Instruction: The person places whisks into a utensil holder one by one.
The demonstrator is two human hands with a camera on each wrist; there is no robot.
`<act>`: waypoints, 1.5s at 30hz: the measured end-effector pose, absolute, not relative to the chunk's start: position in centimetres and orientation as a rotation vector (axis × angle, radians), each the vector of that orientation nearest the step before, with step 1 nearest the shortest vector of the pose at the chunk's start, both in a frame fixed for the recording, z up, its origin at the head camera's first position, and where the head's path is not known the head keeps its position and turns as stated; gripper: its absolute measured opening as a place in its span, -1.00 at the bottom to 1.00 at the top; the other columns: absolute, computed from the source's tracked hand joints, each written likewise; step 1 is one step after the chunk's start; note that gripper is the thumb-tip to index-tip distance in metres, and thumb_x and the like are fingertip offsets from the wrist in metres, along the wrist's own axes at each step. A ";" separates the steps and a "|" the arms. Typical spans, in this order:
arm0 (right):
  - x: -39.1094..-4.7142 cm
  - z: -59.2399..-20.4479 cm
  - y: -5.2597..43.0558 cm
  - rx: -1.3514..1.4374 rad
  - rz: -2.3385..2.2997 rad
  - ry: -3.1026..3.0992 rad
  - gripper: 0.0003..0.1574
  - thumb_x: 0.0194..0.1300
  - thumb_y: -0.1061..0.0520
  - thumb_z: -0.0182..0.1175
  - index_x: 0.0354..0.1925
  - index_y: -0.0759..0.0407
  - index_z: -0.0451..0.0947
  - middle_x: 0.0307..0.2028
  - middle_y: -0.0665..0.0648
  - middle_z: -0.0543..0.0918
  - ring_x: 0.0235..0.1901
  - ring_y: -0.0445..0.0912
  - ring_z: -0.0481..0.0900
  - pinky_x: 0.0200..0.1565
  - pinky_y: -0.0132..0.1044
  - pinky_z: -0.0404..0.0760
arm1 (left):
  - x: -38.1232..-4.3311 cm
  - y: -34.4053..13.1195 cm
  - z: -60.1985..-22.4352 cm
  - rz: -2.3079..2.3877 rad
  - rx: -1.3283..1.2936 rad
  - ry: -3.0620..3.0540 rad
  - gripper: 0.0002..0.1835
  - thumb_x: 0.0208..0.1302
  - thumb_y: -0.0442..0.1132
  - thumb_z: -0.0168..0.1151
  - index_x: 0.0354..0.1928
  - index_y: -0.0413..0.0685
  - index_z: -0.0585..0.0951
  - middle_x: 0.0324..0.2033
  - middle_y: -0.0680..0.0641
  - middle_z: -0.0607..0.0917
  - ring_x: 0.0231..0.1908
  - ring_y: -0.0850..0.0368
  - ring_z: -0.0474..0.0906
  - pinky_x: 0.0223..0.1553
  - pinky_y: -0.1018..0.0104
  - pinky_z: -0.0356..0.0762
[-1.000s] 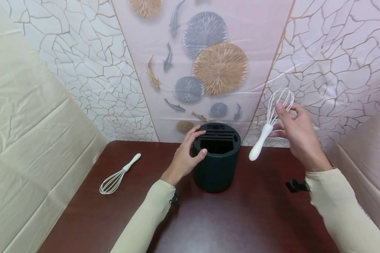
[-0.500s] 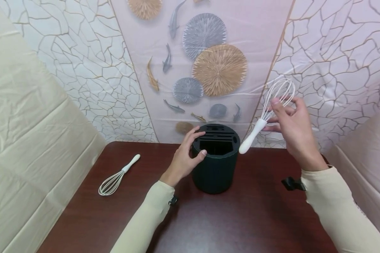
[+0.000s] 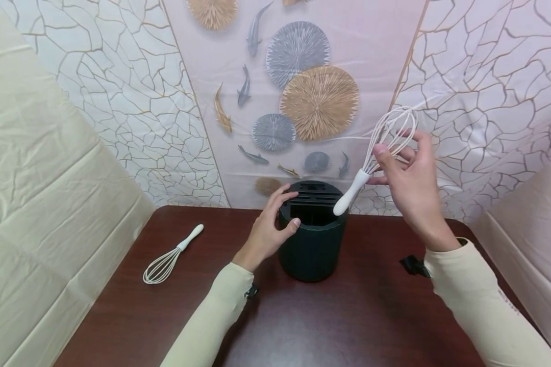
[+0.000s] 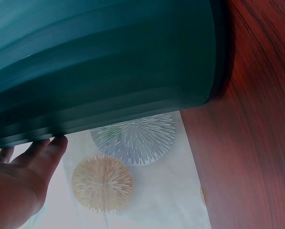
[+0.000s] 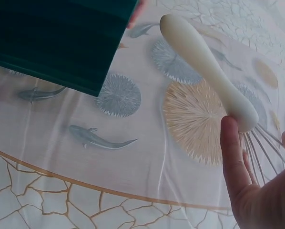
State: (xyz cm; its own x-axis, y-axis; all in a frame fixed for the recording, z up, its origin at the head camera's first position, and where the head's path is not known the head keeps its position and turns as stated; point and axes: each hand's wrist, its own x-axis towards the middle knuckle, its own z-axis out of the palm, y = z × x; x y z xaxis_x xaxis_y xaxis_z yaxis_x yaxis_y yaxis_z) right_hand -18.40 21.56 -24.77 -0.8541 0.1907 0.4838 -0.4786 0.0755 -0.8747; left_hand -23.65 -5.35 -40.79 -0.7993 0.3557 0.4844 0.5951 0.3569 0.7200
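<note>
A dark green utensil holder (image 3: 309, 255) with a slotted top stands upright on the table. My left hand (image 3: 270, 227) holds it at the upper left, thumb by the front rim and fingers spread along the side; in the left wrist view fingertips lie against its wall (image 4: 109, 62). By its wires, a white whisk (image 3: 351, 192) is pinched in my right hand (image 3: 415, 186), handle slanting down to the left. The handle's end overlaps the holder's right rim in the head view. In the right wrist view, the whisk handle (image 5: 204, 67) points away from the fingers.
A second white whisk (image 3: 181, 245) lies on the left of the dark red-brown table (image 3: 284, 326), its wires toward the front. Behind the table hangs a patterned cloth (image 3: 319, 102), and pale cloth (image 3: 50, 204) lines the left side.
My right hand has moved left and slightly up with the whisk, bringing its handle from right of the holder to over the holder's right rim. The left hand and the other whisk have stayed put.
</note>
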 end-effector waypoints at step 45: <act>-19.1 -30.4 19.5 0.623 1.193 -2.301 0.13 0.37 0.44 0.26 0.64 0.05 -0.13 0.08 0.41 0.60 -0.13 0.24 0.77 -0.23 -0.57 0.62 | -23.5 -5.5 -40.7 -1.423 -0.843 -2.386 -0.33 0.45 0.20 0.18 0.56 0.43 0.35 0.64 0.14 0.15 0.41 0.12 0.34 0.19 -0.09 0.52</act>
